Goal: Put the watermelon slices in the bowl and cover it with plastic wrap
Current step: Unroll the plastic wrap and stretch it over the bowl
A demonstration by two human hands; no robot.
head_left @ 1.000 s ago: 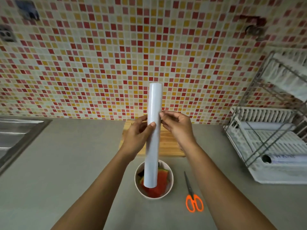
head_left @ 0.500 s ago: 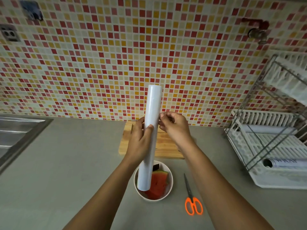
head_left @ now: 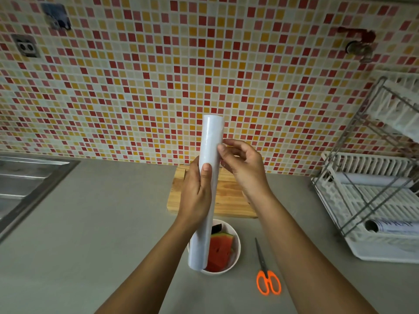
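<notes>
Both hands work above the grey counter (head_left: 102,223). The left hand (head_left: 196,196) grips the upright plastic wrap roll (head_left: 209,141) over the bowl (head_left: 237,257) holding the watermelon slices (head_left: 218,250), while the right hand (head_left: 243,168) pinches at its side. Best play looks like this: find the loose edge, peel slowly, keep the roll steady.
</notes>
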